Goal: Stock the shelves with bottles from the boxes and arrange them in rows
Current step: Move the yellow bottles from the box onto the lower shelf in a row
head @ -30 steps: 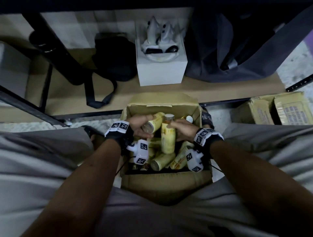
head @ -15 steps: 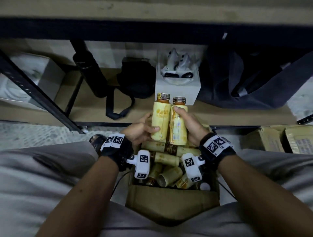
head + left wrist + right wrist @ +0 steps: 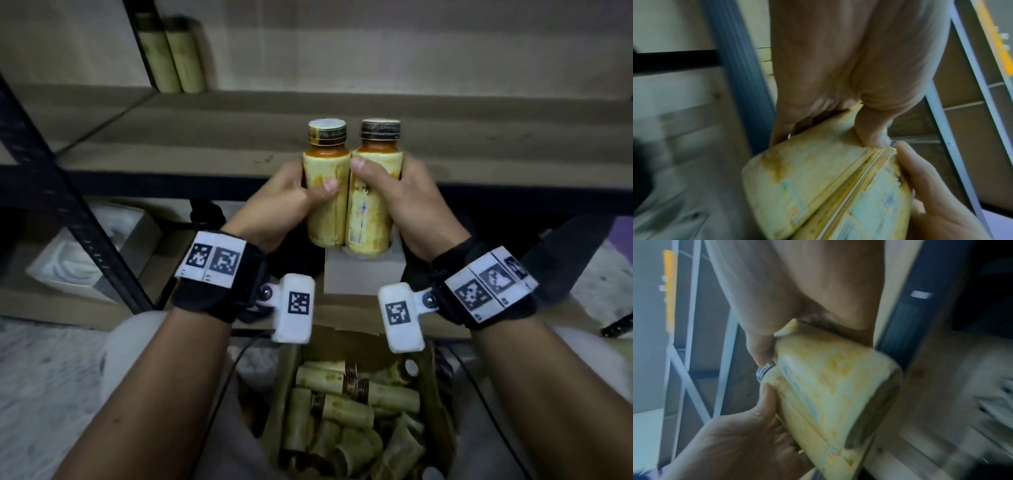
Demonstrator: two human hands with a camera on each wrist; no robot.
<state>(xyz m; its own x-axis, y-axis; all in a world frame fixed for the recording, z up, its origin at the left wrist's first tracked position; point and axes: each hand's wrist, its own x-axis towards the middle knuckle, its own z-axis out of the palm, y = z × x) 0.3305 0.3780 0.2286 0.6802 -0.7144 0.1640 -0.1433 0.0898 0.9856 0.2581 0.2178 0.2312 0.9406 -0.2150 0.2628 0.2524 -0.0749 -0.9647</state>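
Rising out of the box since a second ago, two yellow bottles now stand upright at the front edge of the middle shelf [image 3: 513,137], where before they were only being gathered among the loose ones below.

Far left, two bottles already stocked [image 3: 173,54] stand side by side at the back of that shelf, beside the black upright [image 3: 65,192]. A white carton [image 3: 92,253] sits on the lower shelf behind it.

Next comes the left hand [image 3: 274,205], its fingers wrapped round the left bottle [image 3: 325,185] with the thumb laid across the label. Touching it on the right is the right bottle [image 3: 373,192], held the same way by the right hand [image 3: 414,205], thumb high on the shoulder. Both caps are on. The wrist views are blurred, so I can only guess that the fingers close fully round the far sides.

Below, between the forearms, the cardboard box [image 3: 270,411] holds many more bottles lying jumbled on their sides.

The lift means one pair is out and level with the shelf. What remains for these two, I judge, is to carry them back and left to join the standing pair and begin a row, and plenty of trips are left.
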